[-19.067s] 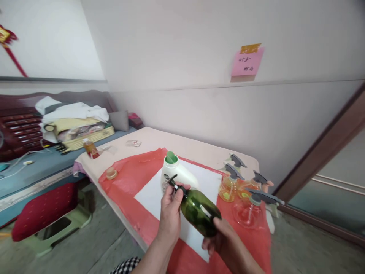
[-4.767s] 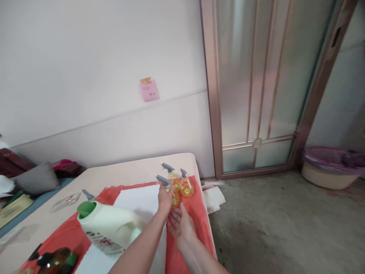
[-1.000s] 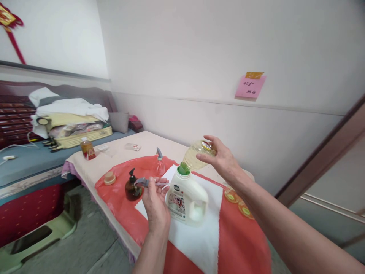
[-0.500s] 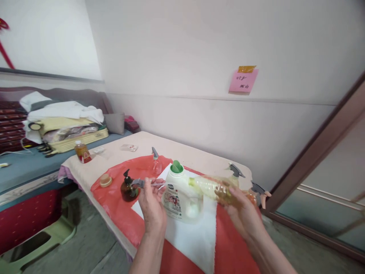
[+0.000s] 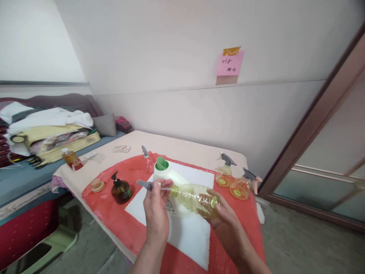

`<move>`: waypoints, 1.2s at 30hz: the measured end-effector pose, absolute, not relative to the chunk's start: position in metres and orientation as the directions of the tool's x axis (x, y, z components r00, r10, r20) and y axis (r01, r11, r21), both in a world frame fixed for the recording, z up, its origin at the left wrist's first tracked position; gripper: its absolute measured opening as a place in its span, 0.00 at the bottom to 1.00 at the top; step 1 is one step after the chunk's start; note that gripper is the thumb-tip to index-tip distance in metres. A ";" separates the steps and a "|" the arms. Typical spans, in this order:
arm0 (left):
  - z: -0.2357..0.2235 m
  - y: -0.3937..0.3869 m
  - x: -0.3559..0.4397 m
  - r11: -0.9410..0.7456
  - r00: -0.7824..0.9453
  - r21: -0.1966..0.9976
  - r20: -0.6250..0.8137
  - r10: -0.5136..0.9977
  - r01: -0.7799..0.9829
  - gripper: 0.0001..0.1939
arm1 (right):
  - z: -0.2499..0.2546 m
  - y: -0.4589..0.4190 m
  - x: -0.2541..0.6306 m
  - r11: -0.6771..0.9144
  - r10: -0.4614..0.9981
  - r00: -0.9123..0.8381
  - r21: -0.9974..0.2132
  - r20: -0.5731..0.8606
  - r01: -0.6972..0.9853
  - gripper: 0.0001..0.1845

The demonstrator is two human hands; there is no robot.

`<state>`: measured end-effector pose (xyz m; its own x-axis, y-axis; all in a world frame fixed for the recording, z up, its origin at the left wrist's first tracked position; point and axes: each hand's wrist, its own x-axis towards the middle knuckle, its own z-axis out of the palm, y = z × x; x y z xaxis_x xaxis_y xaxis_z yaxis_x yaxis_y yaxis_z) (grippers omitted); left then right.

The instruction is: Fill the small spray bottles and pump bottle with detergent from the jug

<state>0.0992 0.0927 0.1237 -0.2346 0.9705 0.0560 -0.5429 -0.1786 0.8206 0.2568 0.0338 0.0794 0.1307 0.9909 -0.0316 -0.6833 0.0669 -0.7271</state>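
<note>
My left hand (image 5: 155,213) grips a grey trigger spray head (image 5: 145,185), its thin dip tube (image 5: 165,188) pointing right. In my right hand (image 5: 226,220), fingers wrap the base of a clear yellowish spray bottle (image 5: 189,196), held almost on its side with its neck to the left. The tube's end is at the bottle's neck; how far inside it is, I cannot tell. Behind both hands stands a white detergent jug (image 5: 179,180) with a green spout (image 5: 161,163), partly hidden by them.
A brown pump bottle (image 5: 121,191) and a round lidded tub (image 5: 97,185) stand left on the red sheet (image 5: 105,211). One clear spray bottle (image 5: 148,163) is behind; two with amber liquid, a nearer one (image 5: 240,189) and a farther one (image 5: 224,178), stand right. White cloth (image 5: 191,236) lies underneath.
My right hand has brought the bottle left, so its neck now meets the dip tube in my left hand. The camera view has shifted slightly right.
</note>
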 end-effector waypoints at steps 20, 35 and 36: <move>0.112 0.060 0.135 -0.120 -0.018 0.846 0.130 0.991 -0.520 0.16 | 0.078 0.004 0.264 0.141 0.984 0.177 -0.732 0.029 -0.666 0.20; 0.121 0.068 0.121 -0.143 -0.100 0.864 0.108 0.989 -0.483 0.14 | 0.070 0.010 0.252 -0.102 0.992 0.005 -0.838 -0.125 -0.535 0.38; 0.121 0.067 0.120 -0.138 -0.076 0.867 0.115 0.990 -0.479 0.14 | 0.067 0.011 0.252 -0.152 0.985 -0.013 -0.840 -0.171 -0.520 0.37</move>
